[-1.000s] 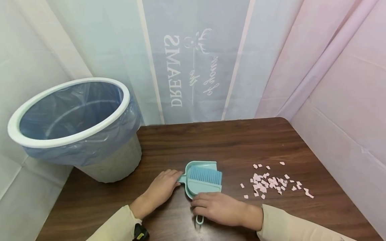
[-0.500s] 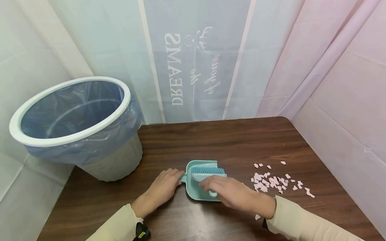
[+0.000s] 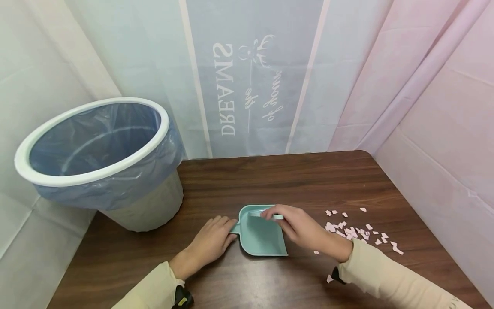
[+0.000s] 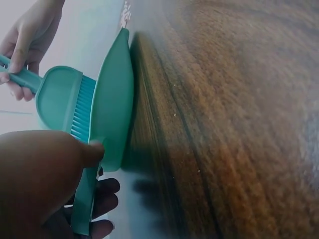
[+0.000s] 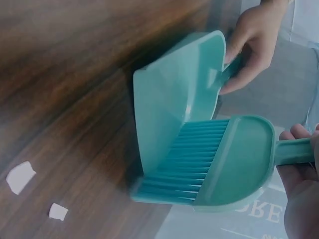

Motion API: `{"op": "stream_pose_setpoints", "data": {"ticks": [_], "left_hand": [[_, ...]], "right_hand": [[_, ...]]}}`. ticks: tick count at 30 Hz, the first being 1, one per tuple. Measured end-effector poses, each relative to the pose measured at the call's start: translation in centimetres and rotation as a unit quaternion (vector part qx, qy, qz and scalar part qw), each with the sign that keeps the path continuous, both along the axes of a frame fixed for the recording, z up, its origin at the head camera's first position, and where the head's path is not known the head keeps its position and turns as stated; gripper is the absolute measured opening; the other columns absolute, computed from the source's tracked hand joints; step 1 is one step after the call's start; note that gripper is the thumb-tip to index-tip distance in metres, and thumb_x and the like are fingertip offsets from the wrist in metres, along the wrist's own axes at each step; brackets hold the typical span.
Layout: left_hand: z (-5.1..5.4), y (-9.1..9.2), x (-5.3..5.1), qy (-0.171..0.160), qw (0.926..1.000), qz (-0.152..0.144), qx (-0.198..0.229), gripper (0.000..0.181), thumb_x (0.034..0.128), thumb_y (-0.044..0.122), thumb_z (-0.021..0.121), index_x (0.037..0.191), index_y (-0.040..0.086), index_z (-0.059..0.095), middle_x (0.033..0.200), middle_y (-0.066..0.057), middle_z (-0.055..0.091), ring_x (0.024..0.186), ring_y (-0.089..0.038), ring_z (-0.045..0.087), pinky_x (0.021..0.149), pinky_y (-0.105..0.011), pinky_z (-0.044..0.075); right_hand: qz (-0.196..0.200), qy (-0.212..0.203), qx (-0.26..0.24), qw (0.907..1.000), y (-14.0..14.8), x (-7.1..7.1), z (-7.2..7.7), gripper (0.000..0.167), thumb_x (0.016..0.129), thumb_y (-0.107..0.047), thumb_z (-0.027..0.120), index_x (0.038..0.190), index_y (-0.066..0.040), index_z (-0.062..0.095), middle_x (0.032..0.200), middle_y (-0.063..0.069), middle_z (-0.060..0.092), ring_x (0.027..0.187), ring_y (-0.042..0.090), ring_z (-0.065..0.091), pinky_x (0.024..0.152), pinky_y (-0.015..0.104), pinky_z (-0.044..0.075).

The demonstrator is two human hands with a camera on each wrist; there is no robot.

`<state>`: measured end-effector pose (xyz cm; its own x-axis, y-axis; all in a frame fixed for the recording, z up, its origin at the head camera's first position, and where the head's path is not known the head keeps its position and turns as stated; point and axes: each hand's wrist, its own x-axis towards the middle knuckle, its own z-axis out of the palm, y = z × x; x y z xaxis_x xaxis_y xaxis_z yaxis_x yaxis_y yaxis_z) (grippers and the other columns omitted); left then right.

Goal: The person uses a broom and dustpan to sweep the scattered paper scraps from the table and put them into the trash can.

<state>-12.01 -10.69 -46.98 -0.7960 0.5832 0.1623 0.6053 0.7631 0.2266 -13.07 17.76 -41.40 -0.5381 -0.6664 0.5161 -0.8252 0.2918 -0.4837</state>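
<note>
A teal dustpan [image 3: 264,240] lies on the wooden table, its wide mouth facing right. My left hand [image 3: 210,238] grips its short handle, thumb on top and fingers beneath in the left wrist view. In my right hand [image 3: 299,225] is a matching hand brush [image 5: 244,159], held by its handle. Its blue bristles point down into the pan, by the far side wall, and reach toward the front lip in the right wrist view. Right of the pan lies a loose pile of small pale paper scraps [image 3: 349,232], partly hidden by the right forearm.
At the left stands a large bin with a white rim [image 3: 24,165] and a blue plastic liner. A few scraps lie apart from the pile, one [image 3: 329,278] near the right wrist. Printed cloth [image 3: 254,86] hangs behind the table [image 3: 270,180].
The right hand has lifted the brush off its flat rest in the dustpan, turned it bristles down and moved it toward the far side. The left hand stays on the dustpan handle.
</note>
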Motion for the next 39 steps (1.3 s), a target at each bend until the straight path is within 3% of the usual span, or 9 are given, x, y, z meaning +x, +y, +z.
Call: {"op": "stream_pose_setpoints", "data": {"ticks": [9, 14, 17, 20, 26, 29, 32, 36, 39], "left_hand": [[-0.1, 0.3, 0.1, -0.004, 0.9999, 0.008, 0.008, 0.033, 0.0989, 0.024, 0.069, 0.128, 0.008, 0.065, 0.111, -0.002, 0.068, 0.102, -0.019, 0.062, 0.085, -0.04, 0.053], [-0.1, 0.5, 0.1, -0.012, 0.9998, 0.011, 0.008, 0.032, 0.0988, 0.022, 0.069, 0.127, 0.007, 0.066, 0.11, -0.002, 0.068, 0.103, -0.019, 0.063, 0.083, -0.041, 0.053], [0.0, 0.6, 0.2, -0.018, 0.9998, 0.012, 0.004, 0.031, 0.0993, 0.022, 0.068, 0.127, 0.007, 0.066, 0.111, -0.003, 0.068, 0.103, -0.02, 0.064, 0.084, -0.041, 0.053], [0.0, 0.7, 0.2, -0.018, 0.9997, 0.013, 0.001, 0.031, 0.0996, 0.022, 0.068, 0.127, 0.006, 0.066, 0.112, -0.004, 0.068, 0.104, -0.02, 0.064, 0.084, -0.041, 0.053], [-0.1, 0.8, 0.2, -0.009, 0.9999, 0.014, 0.002, 0.03, 0.0985, 0.019, 0.069, 0.124, 0.004, 0.066, 0.112, -0.006, 0.069, 0.103, -0.021, 0.063, 0.081, -0.041, 0.052], [-0.2, 0.8, 0.1, -0.004, 0.9999, 0.014, -0.001, 0.029, 0.0986, 0.02, 0.069, 0.124, 0.005, 0.066, 0.111, -0.005, 0.069, 0.102, -0.02, 0.063, 0.081, -0.04, 0.052], [-0.1, 0.8, 0.1, -0.002, 0.9999, 0.013, 0.0, 0.029, 0.0987, 0.02, 0.069, 0.124, 0.005, 0.066, 0.112, -0.004, 0.069, 0.101, -0.02, 0.063, 0.082, -0.04, 0.053], [0.1, 0.8, 0.0, -0.002, 0.9999, 0.014, 0.005, 0.029, 0.0981, 0.02, 0.07, 0.124, 0.005, 0.067, 0.113, -0.004, 0.07, 0.1, -0.02, 0.063, 0.083, -0.041, 0.053], [0.1, 0.8, 0.0, -0.003, 0.9999, 0.014, 0.008, 0.03, 0.0979, 0.02, 0.07, 0.124, 0.006, 0.067, 0.114, -0.004, 0.07, 0.101, -0.02, 0.063, 0.083, -0.041, 0.053]], "right_hand": [[-0.036, 0.002, -0.014, 0.9993, 0.3, -0.6, 0.6, 0.033, 0.092, 0.015, 0.063, 0.113, -0.009, 0.061, 0.114, 0.002, 0.073, 0.105, 0.019, 0.07, 0.087, 0.028, 0.056], [-0.057, 0.002, -0.029, 0.9979, 0.7, -0.8, 1.2, 0.033, 0.091, 0.015, 0.064, 0.113, -0.01, 0.061, 0.113, 0.002, 0.074, 0.096, 0.016, 0.071, 0.076, 0.018, 0.052], [-0.061, -0.003, -0.046, 0.9971, 1.1, -0.7, 1.8, 0.035, 0.091, 0.017, 0.063, 0.113, -0.009, 0.061, 0.112, 0.005, 0.074, 0.073, 0.008, 0.063, 0.061, 0.012, 0.044], [-0.067, -0.004, -0.064, 0.9957, 1.5, -0.7, 2.4, 0.035, 0.091, 0.018, 0.062, 0.113, -0.009, 0.061, 0.111, 0.006, 0.074, 0.063, 0.006, 0.053, 0.054, 0.013, 0.038], [-0.096, -0.008, -0.088, 0.9914, 3.3, -0.5, 3.6, 0.035, 0.09, 0.022, 0.061, 0.11, -0.007, 0.062, 0.108, 0.006, 0.075, 0.059, 0.0, 0.036, 0.053, 0.015, 0.036], [-0.102, 0.002, -0.105, 0.9892, 4.5, -0.5, 4.1, 0.037, 0.088, 0.024, 0.06, 0.11, -0.005, 0.062, 0.107, 0.007, 0.074, 0.061, 0.001, 0.039, 0.051, 0.018, 0.032], [-0.106, 0.006, -0.117, 0.9874, 5.7, -0.4, 4.7, 0.037, 0.087, 0.026, 0.059, 0.111, -0.003, 0.062, 0.106, 0.008, 0.074, 0.07, 0.006, 0.055, 0.052, 0.019, 0.034], [-0.116, -0.017, -0.115, 0.9864, 7.1, 0.0, 5.5, 0.033, 0.089, 0.026, 0.056, 0.108, 0.0, 0.061, 0.104, 0.009, 0.074, 0.094, 0.009, 0.068, 0.065, 0.016, 0.045], [-0.12, -0.032, -0.097, 0.9875, 8.1, 0.3, 6.0, 0.031, 0.09, 0.024, 0.057, 0.107, -0.002, 0.061, 0.104, 0.006, 0.075, 0.101, 0.008, 0.069, 0.075, 0.016, 0.051]]}}
